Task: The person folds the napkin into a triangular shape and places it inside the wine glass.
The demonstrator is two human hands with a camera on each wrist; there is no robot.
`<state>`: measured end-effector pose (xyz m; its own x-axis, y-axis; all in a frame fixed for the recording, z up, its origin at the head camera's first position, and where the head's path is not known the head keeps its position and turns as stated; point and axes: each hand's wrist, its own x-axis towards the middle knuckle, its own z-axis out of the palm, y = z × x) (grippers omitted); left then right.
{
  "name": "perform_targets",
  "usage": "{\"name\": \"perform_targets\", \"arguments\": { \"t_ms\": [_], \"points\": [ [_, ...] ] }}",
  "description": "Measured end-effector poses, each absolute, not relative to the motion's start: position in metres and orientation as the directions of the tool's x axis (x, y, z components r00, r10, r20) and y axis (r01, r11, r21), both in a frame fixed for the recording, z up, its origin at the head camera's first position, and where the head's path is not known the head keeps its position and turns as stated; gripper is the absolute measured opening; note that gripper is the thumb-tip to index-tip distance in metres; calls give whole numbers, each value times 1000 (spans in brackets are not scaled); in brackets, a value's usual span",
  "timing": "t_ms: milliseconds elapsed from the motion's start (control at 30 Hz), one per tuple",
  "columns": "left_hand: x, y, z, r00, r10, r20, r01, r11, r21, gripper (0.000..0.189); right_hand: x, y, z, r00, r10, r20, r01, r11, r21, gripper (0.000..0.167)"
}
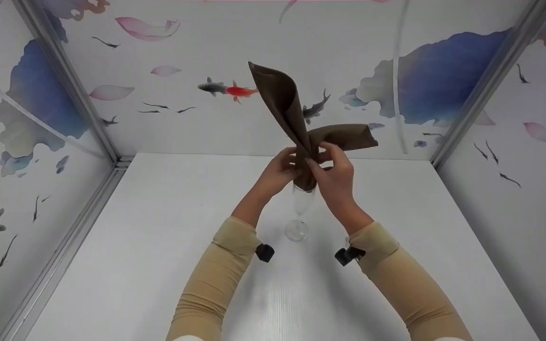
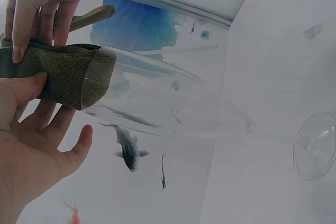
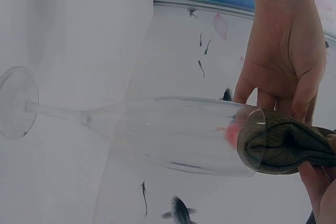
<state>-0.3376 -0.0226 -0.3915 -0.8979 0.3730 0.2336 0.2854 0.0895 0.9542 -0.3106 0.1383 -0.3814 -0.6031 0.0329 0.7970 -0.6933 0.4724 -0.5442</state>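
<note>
A folded dark brown cloth napkin [image 1: 277, 94] rises from a clear champagne flute [image 1: 304, 202] that stands upright on the white table. One rolled end points up and left; another sticks out to the right. The napkin's rounded bottom [image 2: 97, 80] sits just inside the flute's rim. My left hand [image 1: 280, 171] grips the bundle from the left, thumb and fingers around it just above the rim. From the other side my right hand [image 1: 338, 173] pinches the cloth [image 3: 286, 142] between thumb and fingers. The bowl [image 3: 173, 135] below the napkin shows only glass.
The white tabletop [image 1: 159, 246] meets a back wall [image 1: 197, 128] printed with fish, petals and blue leaves. Similar side panels [image 1: 529, 161] stand left and right behind metal frame posts. Small black cameras [image 1: 265, 253] sit at both wrists, beside the flute's round foot [image 1: 296, 230].
</note>
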Motion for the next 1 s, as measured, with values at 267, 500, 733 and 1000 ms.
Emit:
{"name": "perform_targets", "arguments": {
  "t_ms": [267, 500, 733, 1000],
  "points": [
    [-337, -21, -395, -894, 376, 245, 302, 102, 948, 50, -311, 142, -388, -613, 11, 790, -677, 507, -533, 30],
    [-338, -21, -395, -897, 370, 239, 294, 98, 951, 48, -304, 147, -380, -740, -96, 666, -584, 582, -566, 38],
    [-340, -22, -395, -893, 374, 251, 305, 93, 948, 47, -301, 152, -379, -831, -175, 528, -499, 654, -568, 62],
    [-339, -21, -391, -921, 311, 233, 316, 249, 916, 38, -301, 150, -379, -848, -168, 502, -483, 633, -605, 52]
  ]
}}
